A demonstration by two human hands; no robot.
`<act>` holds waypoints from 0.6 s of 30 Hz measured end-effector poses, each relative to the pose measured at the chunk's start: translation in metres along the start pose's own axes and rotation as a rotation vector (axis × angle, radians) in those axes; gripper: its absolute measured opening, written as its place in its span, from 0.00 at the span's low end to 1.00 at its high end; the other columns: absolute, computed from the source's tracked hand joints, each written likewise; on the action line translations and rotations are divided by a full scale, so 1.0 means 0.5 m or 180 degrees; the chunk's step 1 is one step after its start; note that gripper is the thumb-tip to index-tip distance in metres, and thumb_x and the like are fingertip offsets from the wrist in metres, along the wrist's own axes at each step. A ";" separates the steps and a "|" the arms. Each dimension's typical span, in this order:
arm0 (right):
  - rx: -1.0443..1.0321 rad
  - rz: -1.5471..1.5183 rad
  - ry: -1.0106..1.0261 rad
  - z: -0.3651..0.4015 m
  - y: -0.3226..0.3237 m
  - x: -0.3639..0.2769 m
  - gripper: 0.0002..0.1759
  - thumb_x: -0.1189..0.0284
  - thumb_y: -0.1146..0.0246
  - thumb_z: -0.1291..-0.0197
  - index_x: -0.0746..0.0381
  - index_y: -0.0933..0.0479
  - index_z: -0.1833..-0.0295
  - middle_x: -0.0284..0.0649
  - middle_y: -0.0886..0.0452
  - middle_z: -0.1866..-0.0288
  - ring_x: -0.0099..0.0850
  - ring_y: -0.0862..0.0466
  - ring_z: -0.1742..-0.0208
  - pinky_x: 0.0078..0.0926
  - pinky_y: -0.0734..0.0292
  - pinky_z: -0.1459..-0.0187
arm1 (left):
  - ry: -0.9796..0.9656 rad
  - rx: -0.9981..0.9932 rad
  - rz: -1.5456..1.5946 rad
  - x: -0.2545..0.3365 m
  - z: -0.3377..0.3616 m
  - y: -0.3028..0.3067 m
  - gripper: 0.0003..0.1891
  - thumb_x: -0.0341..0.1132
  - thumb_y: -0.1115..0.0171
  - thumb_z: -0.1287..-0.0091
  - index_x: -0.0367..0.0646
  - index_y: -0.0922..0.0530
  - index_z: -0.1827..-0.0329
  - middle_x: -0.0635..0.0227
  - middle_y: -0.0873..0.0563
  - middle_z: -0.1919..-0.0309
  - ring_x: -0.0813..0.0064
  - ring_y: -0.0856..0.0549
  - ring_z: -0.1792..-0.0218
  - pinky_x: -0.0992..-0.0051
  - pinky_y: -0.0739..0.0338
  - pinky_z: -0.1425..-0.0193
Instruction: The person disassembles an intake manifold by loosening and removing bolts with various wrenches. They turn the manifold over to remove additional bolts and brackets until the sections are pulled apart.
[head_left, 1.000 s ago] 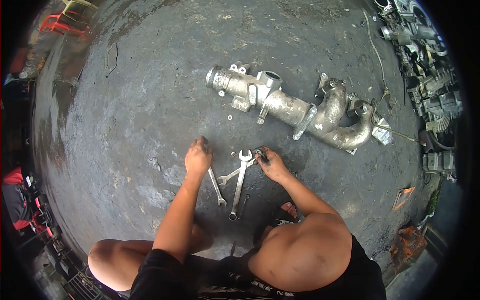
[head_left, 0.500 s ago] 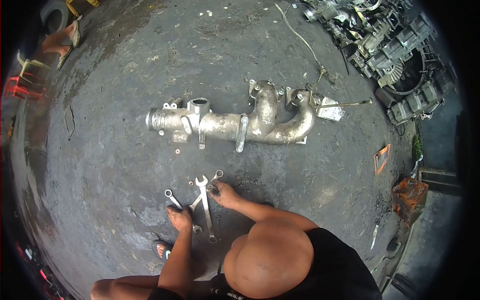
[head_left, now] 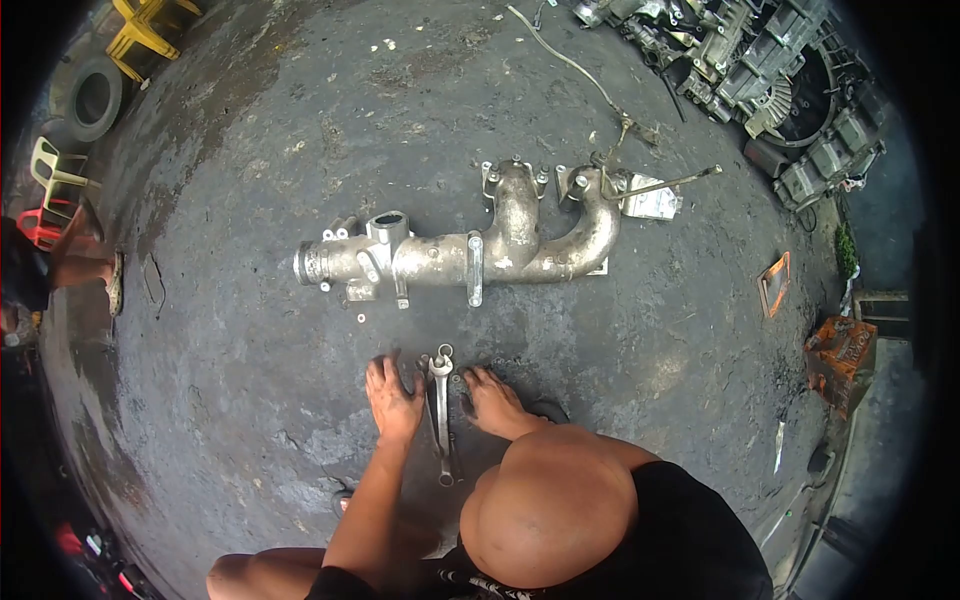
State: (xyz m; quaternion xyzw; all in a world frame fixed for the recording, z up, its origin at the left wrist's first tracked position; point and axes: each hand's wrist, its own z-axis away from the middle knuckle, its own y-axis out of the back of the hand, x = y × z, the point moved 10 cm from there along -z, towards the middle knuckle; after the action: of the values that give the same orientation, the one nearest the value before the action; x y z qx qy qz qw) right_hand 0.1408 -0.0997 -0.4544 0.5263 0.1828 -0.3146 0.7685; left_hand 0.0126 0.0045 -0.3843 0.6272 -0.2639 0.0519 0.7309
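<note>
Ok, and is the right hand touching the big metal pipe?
Apart. The head view shows it plainly: a strip of bare floor lies between the fingers of the right hand and the near side of the metal pipe.

2 hands, at least 2 wrenches, 1 manifold, 1 tire, 1 orange bag, at least 3 chairs.

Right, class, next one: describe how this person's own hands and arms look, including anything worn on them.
The left hand and right hand are gloveless, with dark grime on the fingers. No watch or bracelet shows at either wrist; a ring would be too small to tell. A plain black short sleeve covers the upper left arm.
</note>
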 end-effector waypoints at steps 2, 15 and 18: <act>0.0124 -0.0037 0.0014 0.019 0.030 0.005 0.31 0.65 0.39 0.39 0.67 0.36 0.33 0.56 0.29 0.36 0.50 0.26 0.36 0.43 0.29 0.37 | -0.0510 -0.0256 -0.0244 0.110 -0.082 0.048 0.38 0.39 0.30 0.45 0.45 0.36 0.30 0.53 0.30 0.38 0.51 0.31 0.36 0.57 0.37 0.33; 0.3326 -0.1574 -0.1630 -0.108 0.524 0.472 0.62 0.39 0.29 0.55 0.78 0.44 0.30 0.66 0.37 0.31 0.55 0.36 0.28 0.40 0.35 0.32 | -0.1603 -0.1414 -0.1886 0.239 -0.339 -0.131 0.55 0.49 0.22 0.55 0.49 0.46 0.24 0.55 0.30 0.34 0.57 0.34 0.30 0.55 0.44 0.26; 0.2825 -0.1998 -0.1885 -0.127 0.526 0.458 0.64 0.39 0.25 0.62 0.76 0.41 0.32 0.62 0.26 0.39 0.52 0.25 0.36 0.37 0.29 0.36 | -0.1706 -0.1616 -0.2162 0.239 -0.336 -0.129 0.54 0.51 0.24 0.54 0.47 0.45 0.24 0.56 0.30 0.34 0.57 0.33 0.30 0.53 0.45 0.26</act>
State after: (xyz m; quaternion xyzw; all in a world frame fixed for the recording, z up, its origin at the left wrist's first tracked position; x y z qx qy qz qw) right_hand 0.4900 -0.0422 -0.4362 0.6072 -0.0404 -0.7045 0.3652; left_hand 0.1948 0.1194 -0.4004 0.4713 -0.2276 -0.4179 0.7426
